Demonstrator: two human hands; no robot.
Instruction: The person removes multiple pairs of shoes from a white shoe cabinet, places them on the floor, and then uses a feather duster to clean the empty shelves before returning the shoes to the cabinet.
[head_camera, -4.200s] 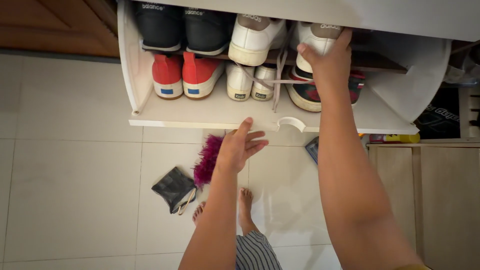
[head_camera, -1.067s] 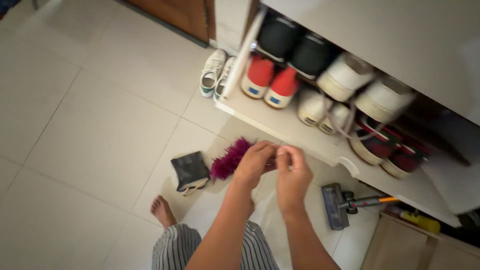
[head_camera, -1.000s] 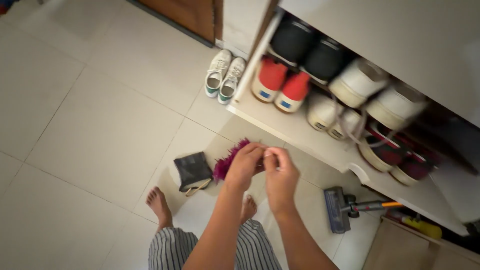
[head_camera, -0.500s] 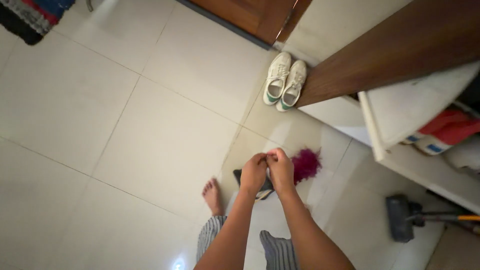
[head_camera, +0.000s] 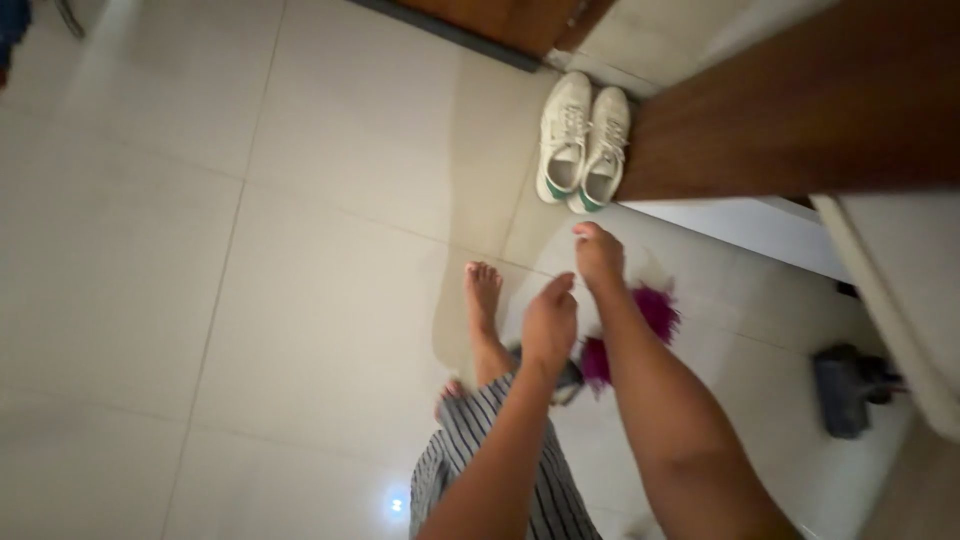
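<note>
Well, the sneakers stand as a pair on the floor, toes toward me, touching each other, tight against the foot of the brown cabinet. My right hand is stretched out toward them but short of them, fingers loosely curled and holding nothing that I can see; the picture is blurred there, so I cannot rule out something small pinched in it. My left hand hangs nearer to me, half open, thumb up, empty.

Under both hands, down on the tiles, lies the magenta duster, and just beside it, mostly hidden behind my left wrist, something dark that I cannot make out. My bare foot is planted to the left of that, with my striped trousers below it. Off to the right a grey vacuum head rests under the white flap that tilts out of the cabinet.

As I judge it, the step in hand is a reach, with no grip made. Both things lie low, well beneath my hands, so taking either calls for bending down and opening my fingers wider.
</note>
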